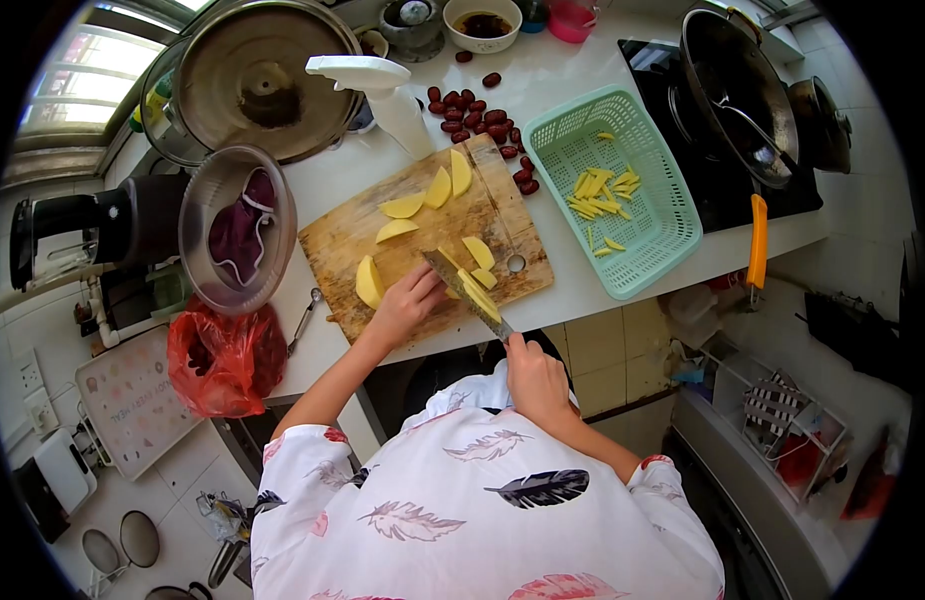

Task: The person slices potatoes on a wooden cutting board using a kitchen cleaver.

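On the wooden cutting board (342, 235), my left hand (410, 300) has its fingers bent together beside the knife blade, over a yellow piece they mostly hide. My right hand (535, 378) grips the handle of a knife (468, 292), whose blade slants up and left across the board with yellow slices lying along it. Several yellow wedges (402, 206) are spread over the upper and left parts of the board. More cut pieces (484, 278) lie right of the blade. A green basket (672, 240) right of the board holds yellow strips (602, 190).
Red dates (497, 117) lie behind the board. A white bottle (402, 120) stands at its back edge. Left are a plastic bowl (285, 215) with purple cloth, a red bag (227, 365) and a spoon (304, 318). A wok (739, 95) sits on the stove at right.
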The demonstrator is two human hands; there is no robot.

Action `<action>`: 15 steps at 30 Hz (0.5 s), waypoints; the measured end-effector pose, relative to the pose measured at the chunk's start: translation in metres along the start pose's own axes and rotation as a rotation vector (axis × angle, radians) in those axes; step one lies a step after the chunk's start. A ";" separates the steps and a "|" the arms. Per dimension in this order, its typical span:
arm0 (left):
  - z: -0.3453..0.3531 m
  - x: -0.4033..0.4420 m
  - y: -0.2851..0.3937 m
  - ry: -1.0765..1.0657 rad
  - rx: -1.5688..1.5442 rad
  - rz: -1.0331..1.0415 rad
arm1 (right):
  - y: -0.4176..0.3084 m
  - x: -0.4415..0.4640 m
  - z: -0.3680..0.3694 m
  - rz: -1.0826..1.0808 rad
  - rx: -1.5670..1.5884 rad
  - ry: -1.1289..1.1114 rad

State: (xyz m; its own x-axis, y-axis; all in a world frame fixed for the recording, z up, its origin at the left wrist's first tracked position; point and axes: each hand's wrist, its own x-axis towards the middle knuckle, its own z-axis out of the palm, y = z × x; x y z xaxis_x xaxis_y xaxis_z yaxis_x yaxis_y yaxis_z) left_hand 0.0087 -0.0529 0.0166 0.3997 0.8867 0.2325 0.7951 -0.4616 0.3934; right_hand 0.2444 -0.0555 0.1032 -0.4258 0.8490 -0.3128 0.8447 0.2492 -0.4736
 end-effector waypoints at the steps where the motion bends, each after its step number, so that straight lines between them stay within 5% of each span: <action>1: 0.000 0.000 0.000 0.000 0.000 0.000 | 0.000 0.000 0.000 -0.005 0.000 0.000; 15: -0.002 -0.002 0.001 -0.002 -0.051 -0.019 | 0.000 -0.001 0.005 -0.047 -0.004 0.021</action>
State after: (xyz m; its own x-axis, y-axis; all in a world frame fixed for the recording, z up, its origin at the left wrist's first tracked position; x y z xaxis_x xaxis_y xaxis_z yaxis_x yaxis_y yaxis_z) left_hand 0.0080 -0.0549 0.0189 0.3859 0.8952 0.2227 0.7783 -0.4456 0.4423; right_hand 0.2433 -0.0587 0.0996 -0.4580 0.8459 -0.2732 0.8254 0.2905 -0.4840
